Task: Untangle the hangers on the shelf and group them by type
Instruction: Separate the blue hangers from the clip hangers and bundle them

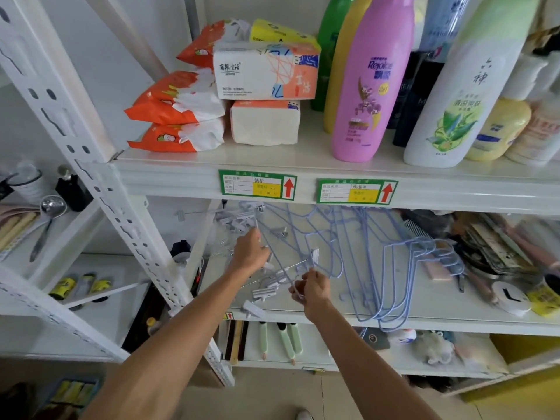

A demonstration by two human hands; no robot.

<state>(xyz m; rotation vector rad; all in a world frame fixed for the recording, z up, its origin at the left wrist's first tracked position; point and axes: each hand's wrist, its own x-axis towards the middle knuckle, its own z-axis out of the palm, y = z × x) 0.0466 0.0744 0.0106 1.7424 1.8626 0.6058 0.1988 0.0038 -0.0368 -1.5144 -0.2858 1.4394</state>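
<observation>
shelf [333,321]: white metal rack, middle level, below a level with tissue packs [263,74] and bottles [371,83].
left hand [250,253]: fingers curled shut on thin wire among the clip hangers [266,286], which lie under and just below the fingertips.
right hand [313,289]: fingers pinched on a blue wire hanger [306,237] that runs up and away from them.
blue hangers [391,268]: loose overlapping pile on the shelf, just right of the right fingers.

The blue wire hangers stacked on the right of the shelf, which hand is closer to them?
Right hand, just left of the blue wire hangers; left hand is farther left.
</observation>
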